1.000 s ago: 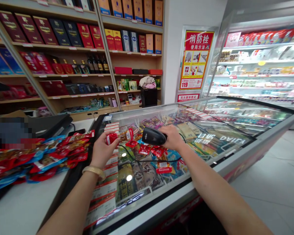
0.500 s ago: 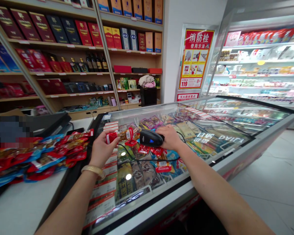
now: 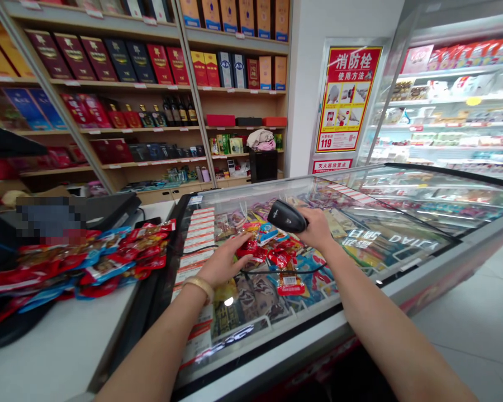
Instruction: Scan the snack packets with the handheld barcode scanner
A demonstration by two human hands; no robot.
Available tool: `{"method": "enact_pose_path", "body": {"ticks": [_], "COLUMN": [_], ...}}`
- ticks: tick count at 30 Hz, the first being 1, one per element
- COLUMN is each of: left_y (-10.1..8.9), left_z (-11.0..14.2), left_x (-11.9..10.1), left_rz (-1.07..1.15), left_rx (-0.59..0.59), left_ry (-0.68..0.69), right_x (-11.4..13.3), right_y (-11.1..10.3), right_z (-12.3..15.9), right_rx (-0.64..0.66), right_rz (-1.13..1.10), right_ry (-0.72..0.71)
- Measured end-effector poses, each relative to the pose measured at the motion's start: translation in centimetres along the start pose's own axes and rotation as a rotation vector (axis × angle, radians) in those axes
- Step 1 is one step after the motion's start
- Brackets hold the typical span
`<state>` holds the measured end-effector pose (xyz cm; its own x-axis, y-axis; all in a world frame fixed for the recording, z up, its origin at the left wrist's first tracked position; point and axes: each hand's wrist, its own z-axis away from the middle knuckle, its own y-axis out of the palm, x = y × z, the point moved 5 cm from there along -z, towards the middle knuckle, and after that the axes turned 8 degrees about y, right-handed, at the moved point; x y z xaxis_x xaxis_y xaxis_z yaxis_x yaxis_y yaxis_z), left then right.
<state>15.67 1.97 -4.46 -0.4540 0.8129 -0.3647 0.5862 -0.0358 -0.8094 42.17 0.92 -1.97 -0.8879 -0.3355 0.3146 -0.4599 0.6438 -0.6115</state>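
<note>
Left hand (image 3: 224, 262) lowered since a second ago: then raised and pinching one red snack packet up to the scanner, now laid palm-down on the small heap of red packets (image 3: 276, 257) on the freezer's glass lid (image 3: 360, 240), near its front left part. Fingers spread and half curled over a packet at the heap's left edge; whether actually gripping it or only touching, cannot tell. No packet lifted clear of the glass now.

Right hand (image 3: 318, 229) closed round the black scanner (image 3: 287, 216), held above the far side of the heap, nose pointing left and slightly down. Cable (image 3: 251, 273) trailing from it across the glass, under the left wrist. Scanner a little higher and further right than half a second ago; blue light seen then, not visible now.

Judgement: one packet's scan probably finished, the left hand back at the heap for another, so the heap's remaining packets likely still unscanned.

On the white table (image 3: 58, 346) to the left, a larger pile of red and blue packets (image 3: 79, 268) along its far edge, well apart from both hands. Shelves of boxed goods (image 3: 109, 61) behind, a red notice (image 3: 347, 97) on the wall, a chilled cabinet (image 3: 452, 100) at right.
</note>
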Motion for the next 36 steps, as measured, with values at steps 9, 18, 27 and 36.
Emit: {"method": "enact_pose_path", "body": {"ticks": [9, 18, 27, 36], "left_y": [-10.9, -12.3, -12.9, -8.5], "left_z": [4.4, 7.6, 6.3, 3.8], "left_x": [3.8, 7.1, 5.1, 5.4], "left_rz": [-0.658, -0.732, -0.497, 0.033], "left_rx": [-0.53, -0.216, -0.505, -0.562], "left_ry": [-0.481, -1.025, -0.892, -0.599], "right_x": [-0.5, -0.2, 0.3, 2.1], "right_y": [0.0, 0.2, 0.1, 0.0], "right_z": [0.0, 0.0, 0.0, 0.1], "right_rx": [-0.03, 0.0, -0.008, 0.035], "right_rz": [0.023, 0.003, 0.025, -0.008], "right_ry": [0.026, -0.016, -0.015, -0.079]}}
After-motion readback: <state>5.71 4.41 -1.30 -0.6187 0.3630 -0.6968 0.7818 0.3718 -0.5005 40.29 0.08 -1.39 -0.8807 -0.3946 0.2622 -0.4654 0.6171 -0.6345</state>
